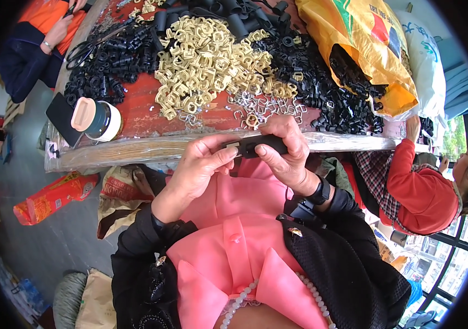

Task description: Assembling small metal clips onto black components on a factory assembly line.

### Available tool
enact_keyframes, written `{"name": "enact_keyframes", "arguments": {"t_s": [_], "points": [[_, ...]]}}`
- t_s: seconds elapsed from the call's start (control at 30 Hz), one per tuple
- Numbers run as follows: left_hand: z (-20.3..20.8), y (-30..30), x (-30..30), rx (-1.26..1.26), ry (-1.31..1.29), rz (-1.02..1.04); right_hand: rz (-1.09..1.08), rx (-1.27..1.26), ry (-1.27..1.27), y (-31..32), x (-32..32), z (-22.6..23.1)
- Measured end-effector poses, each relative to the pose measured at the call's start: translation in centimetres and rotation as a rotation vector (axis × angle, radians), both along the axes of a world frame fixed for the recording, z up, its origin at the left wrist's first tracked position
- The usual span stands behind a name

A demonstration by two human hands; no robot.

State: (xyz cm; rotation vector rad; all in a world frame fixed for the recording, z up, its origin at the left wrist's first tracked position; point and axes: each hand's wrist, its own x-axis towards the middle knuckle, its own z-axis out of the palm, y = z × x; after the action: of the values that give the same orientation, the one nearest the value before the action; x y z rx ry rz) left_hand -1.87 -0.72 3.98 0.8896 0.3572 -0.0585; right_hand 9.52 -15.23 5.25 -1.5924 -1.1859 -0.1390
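Black part (258, 146) in the grasp of both hands (291, 151), forearms (169, 209) aslant inward, fingers (284, 127) bent.

Red table (140, 114) at 12, grey floor (34, 241) around 8, big dark-framed windows (462, 263) near 4, bright daylight there.
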Motion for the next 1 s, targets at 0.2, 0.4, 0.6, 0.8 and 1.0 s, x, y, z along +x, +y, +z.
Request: {"name": "enact_keyframes", "arguments": {"t_s": [0.2,0.4,0.6,0.8,1.0], "points": [[-0.1,-0.2,0.1,0.108,-0.066,-0.038,-0.024,0.0,0.105,0.4,0.0,-0.7],[-0.5,0.1,0.5,-0.073,0.023,-0.028,-0.029,0.032,-0.068,0.4,-0.1,-0.9],[-0.3,0.4,0.8,-0.09,0.04,-0.053,-0.051,0.016,-0.191,0.8,-0.3,-1.0],[0.7,0.2,0.9,0.016,0.049,-0.127,-0.063,0.068,-0.091,0.9,-0.4,-1.8],[1.4,0.8,1.2,0.034,0.072,-0.109,-0.06,-0.012,0.001,0.4,-0.9,-1.5]]}}
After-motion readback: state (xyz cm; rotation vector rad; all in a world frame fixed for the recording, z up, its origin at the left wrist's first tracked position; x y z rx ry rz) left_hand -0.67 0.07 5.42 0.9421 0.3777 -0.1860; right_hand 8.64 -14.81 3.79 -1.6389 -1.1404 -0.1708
